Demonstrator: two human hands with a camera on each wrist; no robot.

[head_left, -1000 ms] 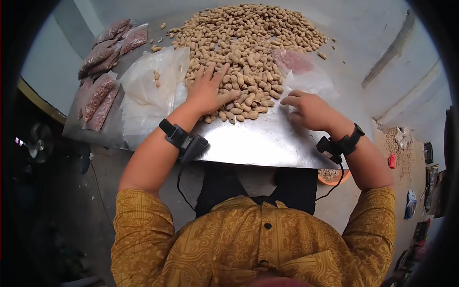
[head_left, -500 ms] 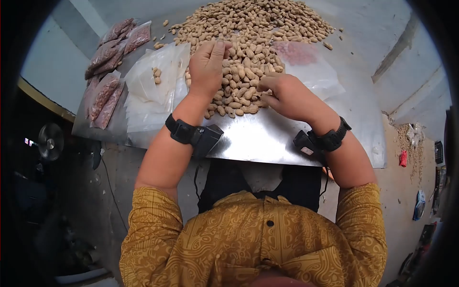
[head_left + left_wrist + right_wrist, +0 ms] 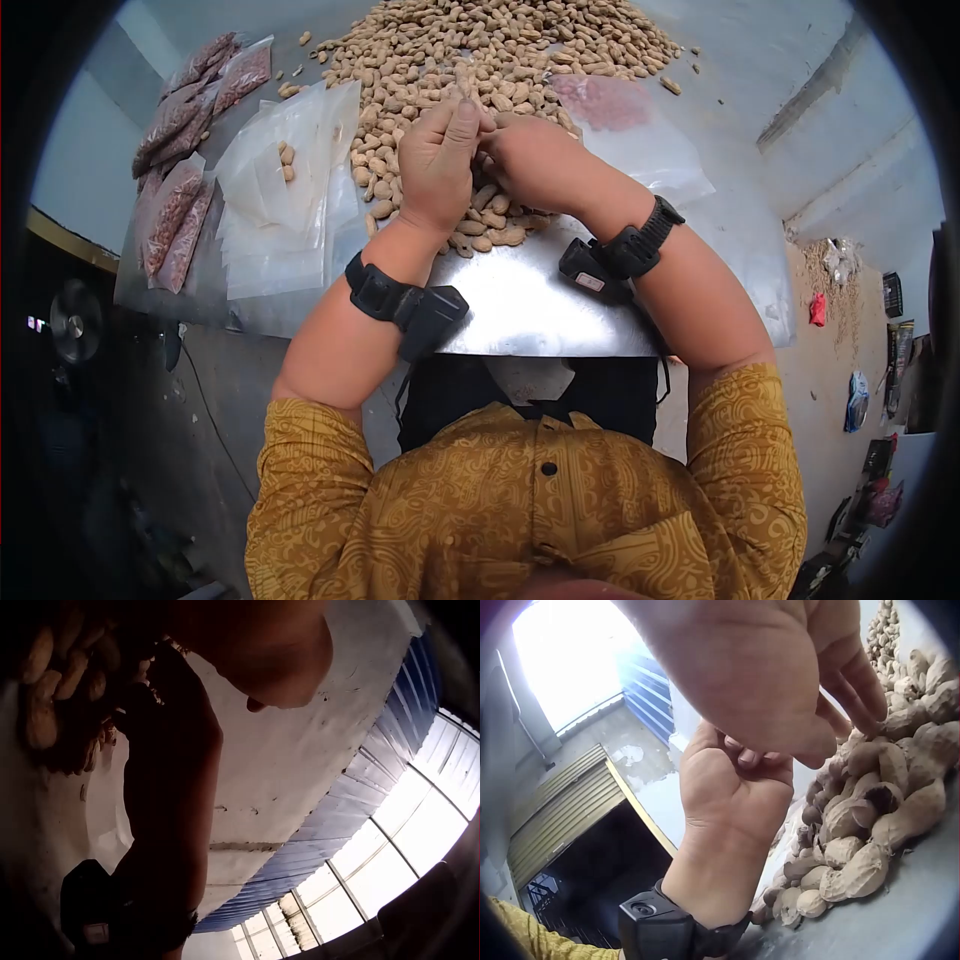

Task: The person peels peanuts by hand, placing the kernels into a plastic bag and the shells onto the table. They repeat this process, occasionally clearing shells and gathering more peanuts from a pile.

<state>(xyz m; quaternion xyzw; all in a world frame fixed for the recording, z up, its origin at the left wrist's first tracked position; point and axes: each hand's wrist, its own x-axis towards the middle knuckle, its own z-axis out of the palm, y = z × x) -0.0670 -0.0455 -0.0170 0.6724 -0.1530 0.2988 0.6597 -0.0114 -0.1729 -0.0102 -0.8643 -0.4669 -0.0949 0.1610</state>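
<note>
A large pile of unshelled peanuts (image 3: 520, 45) spreads over the metal table, its near end under both hands. My left hand (image 3: 438, 165) is over the front of the pile, thumb upward. From the right, my right hand (image 3: 545, 165) meets it, fingertips close to the left thumb. The right wrist view has the left fingers curled in toward the palm, while the right fingers point down near the peanuts (image 3: 855, 874). I cannot tell what is between the fingertips. A clear plastic bag (image 3: 650, 155) with pink shelled kernels (image 3: 605, 100) lies right of the pile.
Left of the pile lies a stack of clear plastic bags (image 3: 285, 235), with a few peanuts (image 3: 287, 160) on top. Filled bags of reddish kernels (image 3: 178, 225) are heaped at the table's left end. The metal table's near edge (image 3: 540, 340) runs before the person's waist.
The left hand lifts from lying spread on the peanuts and turns thumb up. My right hand moves left from beside the bag, across the pile, to meet it.
</note>
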